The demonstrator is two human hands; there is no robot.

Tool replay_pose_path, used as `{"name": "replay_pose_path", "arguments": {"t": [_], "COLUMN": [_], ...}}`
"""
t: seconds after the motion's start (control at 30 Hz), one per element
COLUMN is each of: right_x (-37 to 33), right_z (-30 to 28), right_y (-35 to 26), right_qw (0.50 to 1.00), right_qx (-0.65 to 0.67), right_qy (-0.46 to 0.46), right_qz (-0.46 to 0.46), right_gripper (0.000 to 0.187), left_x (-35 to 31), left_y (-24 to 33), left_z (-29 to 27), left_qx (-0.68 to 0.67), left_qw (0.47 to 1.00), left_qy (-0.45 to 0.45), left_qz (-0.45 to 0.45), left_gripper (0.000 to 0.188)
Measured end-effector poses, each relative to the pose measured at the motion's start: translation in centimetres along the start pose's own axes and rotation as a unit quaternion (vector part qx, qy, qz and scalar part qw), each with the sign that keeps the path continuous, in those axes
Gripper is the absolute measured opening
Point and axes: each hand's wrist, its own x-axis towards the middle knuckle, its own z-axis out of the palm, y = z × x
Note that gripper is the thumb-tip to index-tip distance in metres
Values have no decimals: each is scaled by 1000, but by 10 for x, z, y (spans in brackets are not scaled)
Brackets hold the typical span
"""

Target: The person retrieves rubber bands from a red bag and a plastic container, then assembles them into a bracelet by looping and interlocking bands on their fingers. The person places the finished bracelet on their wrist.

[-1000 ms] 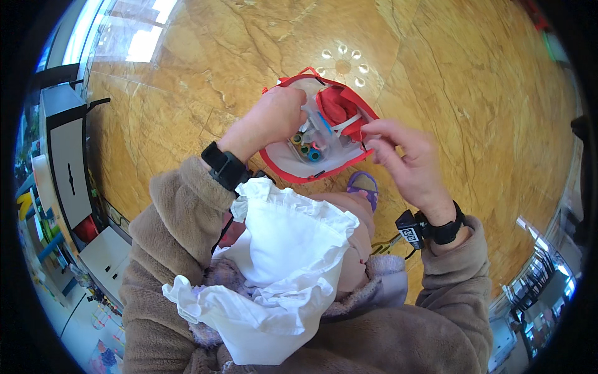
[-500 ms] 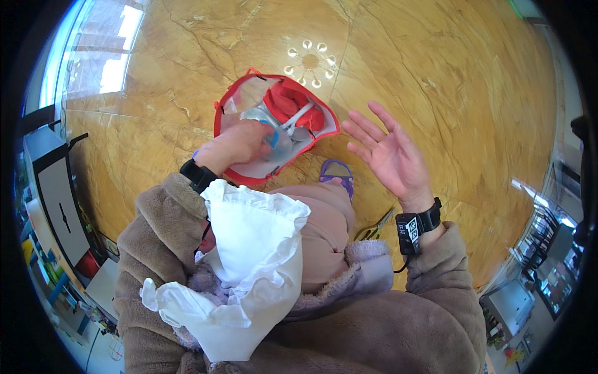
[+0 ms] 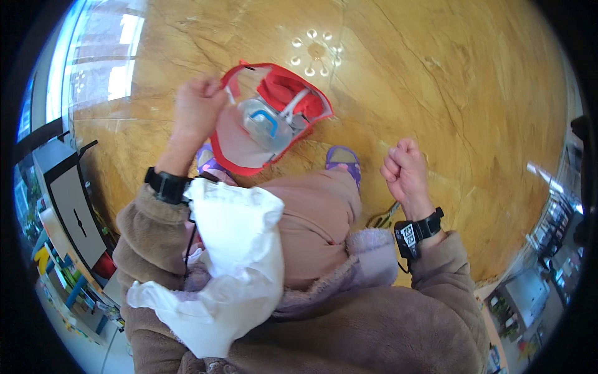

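Note:
A red-edged bag (image 3: 249, 167) with pale sides lies opened on the floor ahead of me. Inside it sit a clear plastic container (image 3: 274, 132) with a blue handle (image 3: 265, 118), and a folded red item (image 3: 280, 90) with a white strap-like piece across it. My left hand (image 3: 198, 109), slightly blurred, is closed in a fist beside the bag's left rim; no object shows in it. Over to the right, my right hand (image 3: 406, 167) makes a fist above the floor with nothing visible inside. White ruffled fabric (image 3: 240, 249) rests against my left forearm and lap.
Scissors (image 3: 383, 216) lie on the floor below my right hand. My feet, in purple slippers (image 3: 344, 159), are close to the bag. A grey-fronted cabinet (image 3: 75, 215) and shelves stand at the left; dark furniture (image 3: 557, 249) is at the right.
My left hand has let go of the clear container and moved left out of the bag. My right hand has closed from an open palm into a fist and dropped slightly.

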Motion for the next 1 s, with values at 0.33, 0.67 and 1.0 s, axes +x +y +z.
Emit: {"name": "replay_pose_path", "arguments": {"t": [0.33, 0.67, 1.0], "right_x": [-64, -159, -181], "right_z": [-149, -208, -122], "right_y": [-15, -6, -32], "right_qw": [984, 993, 967], "right_qx": [9, 53, -118], "right_qy": [166, 83, -215], "right_qz": [-71, -61, -63], "right_gripper": [16, 69, 80], "left_x": [-20, -109, -332], "left_y": [39, 57, 107], "left_z": [-50, -170, -273], "left_qx": [-227, 31, -115], "left_qw": [964, 971, 989], "left_qy": [36, -144, -21], "left_qz": [-132, -186, -91], "left_gripper": [39, 92, 97]}}
